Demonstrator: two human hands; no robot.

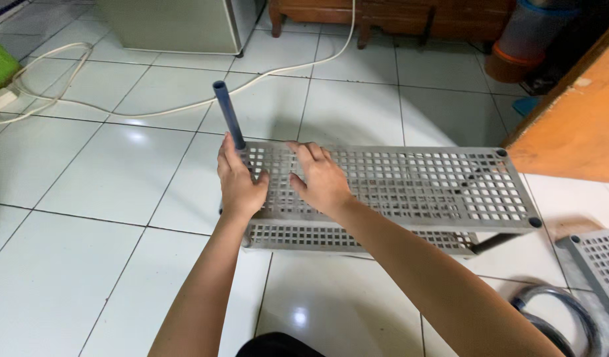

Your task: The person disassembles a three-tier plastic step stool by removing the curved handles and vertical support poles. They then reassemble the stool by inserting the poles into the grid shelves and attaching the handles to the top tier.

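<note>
From the head view, the left hand (pixel 240 182) wraps the base of the tube (pixel 228 114), which stands nearly upright at the shelf's (pixel 423 182) far-left corner; the right hand (pixel 322 180) lies open, fingers spread, on the grid just beside it.

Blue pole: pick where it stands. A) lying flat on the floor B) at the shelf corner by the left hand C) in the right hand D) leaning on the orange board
B: the blue pole rises upright from the shelf corner beside the left hand.
</note>
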